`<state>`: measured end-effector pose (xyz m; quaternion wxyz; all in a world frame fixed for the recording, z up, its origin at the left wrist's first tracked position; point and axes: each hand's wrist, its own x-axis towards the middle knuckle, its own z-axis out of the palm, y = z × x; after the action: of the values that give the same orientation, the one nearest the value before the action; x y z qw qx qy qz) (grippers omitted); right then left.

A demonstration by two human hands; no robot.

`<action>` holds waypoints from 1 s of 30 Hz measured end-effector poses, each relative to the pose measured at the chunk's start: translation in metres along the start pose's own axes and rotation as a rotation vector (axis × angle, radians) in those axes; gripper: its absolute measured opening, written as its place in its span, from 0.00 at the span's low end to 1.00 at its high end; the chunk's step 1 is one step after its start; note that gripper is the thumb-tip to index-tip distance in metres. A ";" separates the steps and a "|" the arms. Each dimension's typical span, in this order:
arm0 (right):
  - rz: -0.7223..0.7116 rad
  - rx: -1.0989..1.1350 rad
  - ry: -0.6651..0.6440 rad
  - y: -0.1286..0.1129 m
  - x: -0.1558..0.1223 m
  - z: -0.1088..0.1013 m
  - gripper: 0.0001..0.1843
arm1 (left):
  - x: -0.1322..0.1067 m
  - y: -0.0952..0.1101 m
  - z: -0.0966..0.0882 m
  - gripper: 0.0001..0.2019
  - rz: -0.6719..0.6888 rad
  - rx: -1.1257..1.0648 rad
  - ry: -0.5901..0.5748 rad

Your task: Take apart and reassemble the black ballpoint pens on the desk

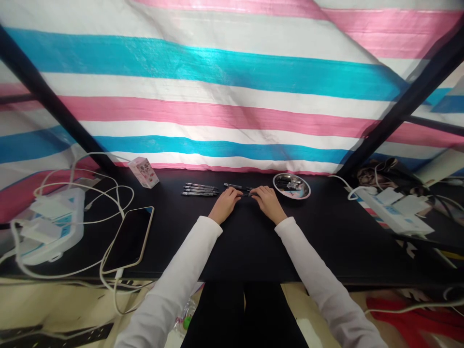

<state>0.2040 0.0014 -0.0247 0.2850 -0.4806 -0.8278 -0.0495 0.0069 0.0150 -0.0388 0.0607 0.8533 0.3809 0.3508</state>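
Observation:
Both hands rest on a black table (250, 241), close together near its far edge. My left hand (225, 204) and my right hand (267, 201) have their fingers curled around a dark pen (247, 193) held between them. Another black pen (234, 185) lies just beyond the fingers. A row of several black pens (200, 189) lies to the left of my left hand. A round metal dish (292, 186) with dark pen parts stands to the right of my right hand. White sleeves cover both arms.
A phone (128, 238) on a white cable lies at the left, with a white power strip (50, 224) and chargers beyond it. A small pink box (144, 172) stands at the back left. Another power strip (389, 209) sits at the right. A striped tarp hangs behind.

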 end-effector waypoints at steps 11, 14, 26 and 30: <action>0.018 0.040 -0.134 0.001 -0.001 0.004 0.13 | 0.000 0.002 -0.003 0.09 0.060 -0.025 -0.035; 0.036 0.022 -0.161 0.000 -0.001 0.005 0.16 | 0.001 0.003 -0.004 0.08 0.065 -0.029 -0.041; 0.053 0.149 -0.105 0.007 -0.001 0.005 0.07 | 0.001 0.000 -0.006 0.09 0.027 0.017 -0.049; 0.042 0.083 -0.149 0.004 -0.001 0.004 0.18 | 0.001 0.002 -0.007 0.09 0.032 0.010 -0.051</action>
<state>0.2056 0.0044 -0.0293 0.2435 -0.4878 -0.8379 0.0267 0.0040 0.0131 -0.0328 0.0605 0.8683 0.3671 0.3280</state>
